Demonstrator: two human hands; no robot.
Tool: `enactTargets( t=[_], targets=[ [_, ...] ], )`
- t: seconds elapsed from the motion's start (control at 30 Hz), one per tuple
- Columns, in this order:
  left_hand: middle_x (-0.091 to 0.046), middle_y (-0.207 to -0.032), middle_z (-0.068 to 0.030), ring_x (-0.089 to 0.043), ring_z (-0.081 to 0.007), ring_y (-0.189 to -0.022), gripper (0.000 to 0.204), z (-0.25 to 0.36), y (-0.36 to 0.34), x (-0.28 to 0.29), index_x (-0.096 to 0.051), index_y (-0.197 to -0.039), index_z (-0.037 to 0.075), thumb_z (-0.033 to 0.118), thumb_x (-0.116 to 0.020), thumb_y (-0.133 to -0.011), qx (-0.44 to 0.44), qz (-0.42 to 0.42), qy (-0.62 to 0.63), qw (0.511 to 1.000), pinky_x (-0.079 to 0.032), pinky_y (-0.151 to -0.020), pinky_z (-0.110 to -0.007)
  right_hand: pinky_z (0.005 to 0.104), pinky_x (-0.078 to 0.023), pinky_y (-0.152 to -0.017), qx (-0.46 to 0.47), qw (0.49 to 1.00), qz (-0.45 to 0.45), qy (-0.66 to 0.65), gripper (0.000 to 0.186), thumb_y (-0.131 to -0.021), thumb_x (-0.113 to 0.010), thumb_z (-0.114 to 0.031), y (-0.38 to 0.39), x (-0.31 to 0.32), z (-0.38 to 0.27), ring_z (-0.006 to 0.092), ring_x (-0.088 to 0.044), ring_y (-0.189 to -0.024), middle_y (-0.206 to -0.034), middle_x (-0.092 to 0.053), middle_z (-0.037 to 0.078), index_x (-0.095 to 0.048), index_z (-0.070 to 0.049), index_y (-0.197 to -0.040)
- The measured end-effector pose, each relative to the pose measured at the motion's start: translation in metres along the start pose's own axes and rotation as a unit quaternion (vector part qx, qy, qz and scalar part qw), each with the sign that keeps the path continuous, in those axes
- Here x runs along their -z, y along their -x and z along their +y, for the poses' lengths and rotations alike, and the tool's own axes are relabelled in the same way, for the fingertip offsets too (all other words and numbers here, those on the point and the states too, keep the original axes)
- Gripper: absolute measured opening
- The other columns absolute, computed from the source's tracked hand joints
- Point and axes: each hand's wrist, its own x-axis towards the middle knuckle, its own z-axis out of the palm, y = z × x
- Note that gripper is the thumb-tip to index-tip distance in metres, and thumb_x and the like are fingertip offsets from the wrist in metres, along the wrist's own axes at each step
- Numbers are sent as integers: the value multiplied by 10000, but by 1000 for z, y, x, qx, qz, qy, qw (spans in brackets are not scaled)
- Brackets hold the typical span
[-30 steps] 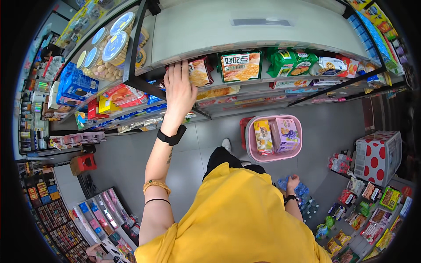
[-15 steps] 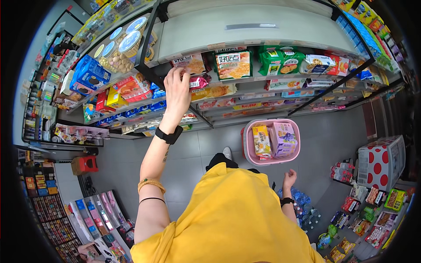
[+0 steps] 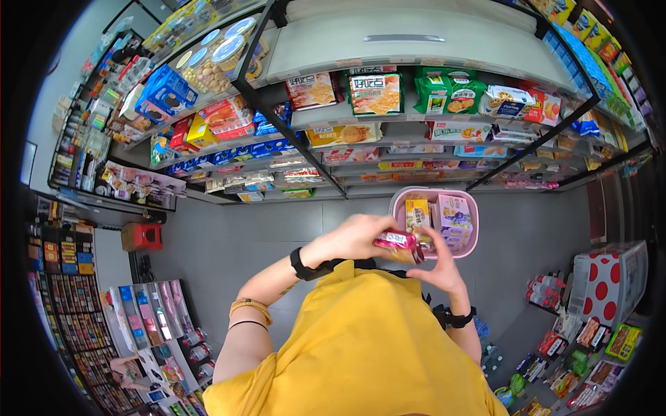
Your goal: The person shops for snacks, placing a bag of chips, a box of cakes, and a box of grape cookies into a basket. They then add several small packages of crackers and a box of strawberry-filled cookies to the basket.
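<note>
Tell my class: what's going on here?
A yellow-shirted person faces snack shelves. The left hand holds a pink snack packet; the open right hand is close beside it, contact unclear. A pink basket just beyond holds a yellow box and a purple box picturing grapes.

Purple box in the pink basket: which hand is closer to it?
Right. The right hand is below the purple box in the picture; the left hand is farther left, holding a pink packet.

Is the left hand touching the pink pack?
Touching. The head view shows the left hand gripping the pink pack at its left end, no gap between.
</note>
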Motion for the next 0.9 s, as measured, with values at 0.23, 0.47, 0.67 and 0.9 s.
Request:
enactTargets(
  t=[0.23, 0.47, 0.67, 0.9],
  targets=[
    [-640, -891, -218, -624, -379, -843, 603, 0, 0, -61, -476, -1146, 26, 277, -746, -669, 12, -48, 55, 997, -493, -700, -438, 307, -432, -909, -117, 980, -56, -152, 642, -707, -789, -145, 36, -21, 40, 149, -533, -1036, -1113, -565, 101, -433, 4, -1220],
    [-638, -729, -201, -634, -376, -705, 638, 7, -5, -70, -462, -1126, -13, 292, -768, -656, 25, -56, 39, 997, -495, -652, -429, 291, -444, -886, -88, 957, -45, -272, 596, -756, -749, -104, 38, -17, 41, 136, -539, -1011, -1123, -558, 69, -430, -1, -1249],
    [-602, -1008, -251, -590, -384, -965, 777, -5, -28, -78, -438, -1218, -23, 332, -803, -631, 35, -17, 21, 999, -480, -796, -409, 286, -450, -884, -81, 973, 9, -214, 538, -792, -712, -83, 33, -7, 50, 131, -555, -1000, -1123, -572, 64, -438, 6, -1247],
    [-507, -1161, -206, -524, -308, -1091, 623, -56, -38, -40, -457, -1205, -45, 324, -721, -777, 72, 298, 53, 950, -421, -928, -388, 295, -467, -875, -179, 853, 198, -448, 415, -859, -620, -36, 18, 2, 63, 163, -592, -999, -1135, -593, 88, -456, 9, -1237]
  ],
)
